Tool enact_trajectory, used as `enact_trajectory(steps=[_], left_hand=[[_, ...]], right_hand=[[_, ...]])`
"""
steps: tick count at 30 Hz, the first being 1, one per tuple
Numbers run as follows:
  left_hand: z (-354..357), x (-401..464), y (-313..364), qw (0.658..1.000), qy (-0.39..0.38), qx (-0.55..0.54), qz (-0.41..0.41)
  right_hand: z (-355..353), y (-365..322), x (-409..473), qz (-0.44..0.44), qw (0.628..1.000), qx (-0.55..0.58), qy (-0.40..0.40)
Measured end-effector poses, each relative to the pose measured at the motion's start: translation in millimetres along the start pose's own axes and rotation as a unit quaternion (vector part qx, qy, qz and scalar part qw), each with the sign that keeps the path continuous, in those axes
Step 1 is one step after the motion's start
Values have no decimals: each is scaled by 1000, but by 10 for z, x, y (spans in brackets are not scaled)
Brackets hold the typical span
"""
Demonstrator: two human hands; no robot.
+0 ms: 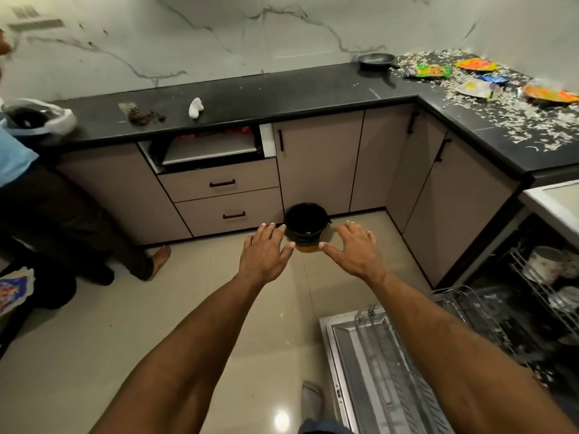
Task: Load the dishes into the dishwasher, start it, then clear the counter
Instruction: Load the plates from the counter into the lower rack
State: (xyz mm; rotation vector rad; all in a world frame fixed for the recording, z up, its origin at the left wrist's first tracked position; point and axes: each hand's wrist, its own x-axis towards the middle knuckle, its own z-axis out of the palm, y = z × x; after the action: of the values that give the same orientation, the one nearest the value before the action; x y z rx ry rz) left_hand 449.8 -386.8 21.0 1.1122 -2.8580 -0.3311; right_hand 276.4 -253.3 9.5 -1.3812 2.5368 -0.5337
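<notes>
Home kitchen: counter [282, 89], dishwasher [391, 371]

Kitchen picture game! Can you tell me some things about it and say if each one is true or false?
1. Both hands are empty. True: the left hand and right hand are spread open, holding nothing.
2. The dishwasher door is shut. False: the dishwasher door lies folded down, with the rack pulled out.
3. A black frying pan sits on the counter. True: the frying pan is near the back wall.
4. The bin stands on the counter. False: the black bin is on the floor in front of the cupboards.
5. The right end of the counter is clean. False: the counter there is covered in pale scraps and snack wrappers.
</notes>
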Motion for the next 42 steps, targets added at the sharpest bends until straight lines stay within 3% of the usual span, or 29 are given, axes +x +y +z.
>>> enact_trajectory(steps=[14,29,42], left_hand=[[-139,2208,-277,997,-22,-7,77],[-236,4862,-262,976,-70,-2,208],[24,6639,785,957,-66,8,282]], right_hand=[[-169,162,1911,60,998,-6,21],[-430,536,3971,184,980,-21,77],[-948,1773,5131,245,963,-17,110]])
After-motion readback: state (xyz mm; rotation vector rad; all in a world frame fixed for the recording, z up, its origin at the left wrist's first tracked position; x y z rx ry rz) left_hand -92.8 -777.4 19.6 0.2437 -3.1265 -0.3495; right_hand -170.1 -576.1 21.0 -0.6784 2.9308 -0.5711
